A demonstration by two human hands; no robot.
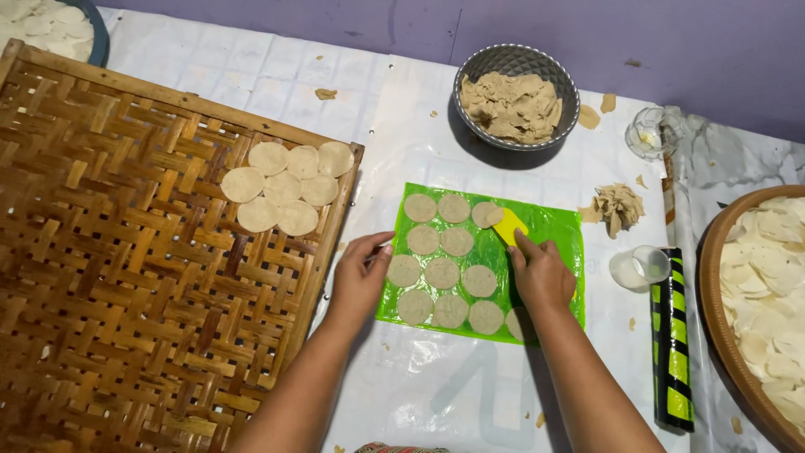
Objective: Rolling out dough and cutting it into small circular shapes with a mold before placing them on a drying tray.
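Note:
A bright green plastic sheet lies on the covered floor with several round flat dough discs on it. My right hand holds a small yellow scraper, its edge against the disc at the sheet's top right. My left hand rests at the sheet's left edge, fingertips touching it beside a disc. A large woven bamboo tray lies to the left with several discs laid at its upper right corner.
A metal bowl of dough scraps sits behind the sheet. A scrap pile, a small glass, a white round cutter and a black-and-green striped roller lie to the right. A round tray of discs is at far right.

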